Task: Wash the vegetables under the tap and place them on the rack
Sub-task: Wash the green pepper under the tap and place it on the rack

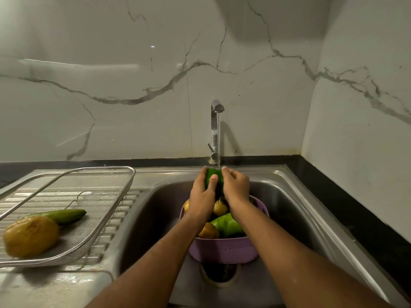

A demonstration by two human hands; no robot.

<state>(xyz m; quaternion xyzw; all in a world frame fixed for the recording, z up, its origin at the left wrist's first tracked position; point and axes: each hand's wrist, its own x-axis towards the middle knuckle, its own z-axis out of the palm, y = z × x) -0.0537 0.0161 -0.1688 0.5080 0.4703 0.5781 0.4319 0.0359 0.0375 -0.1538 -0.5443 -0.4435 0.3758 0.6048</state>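
Forearms, nearest the lens, reach up over the sink [295, 196] toward the tap [215, 130], which I take as my landmark. Directly under the tap's running stream is the green cucumber [211, 177], held upright above the purple basket [222, 250]. My left hand [203, 196] wraps its fingers round the cucumber's left flank, thumb laid across the front; my right hand [236, 187] curls round the right flank, fingertips at the top where the water lands. Below the tap, inside the basket, lie unwashed potatoes [220, 207] and another green vegetable [226, 224]. Well left of the tap, on the drainboard, stands the wire rack [124, 192], already carrying a washed cucumber [64, 215] and a large potato [31, 235] touching it.

To do this step well, I judge I should roll the cucumber between both palms so every side meets the stream, then slide my grip down to rinse the lower end, which my hands hide. Wet skin may slip; I would keep both hands on it until clear of the basket.
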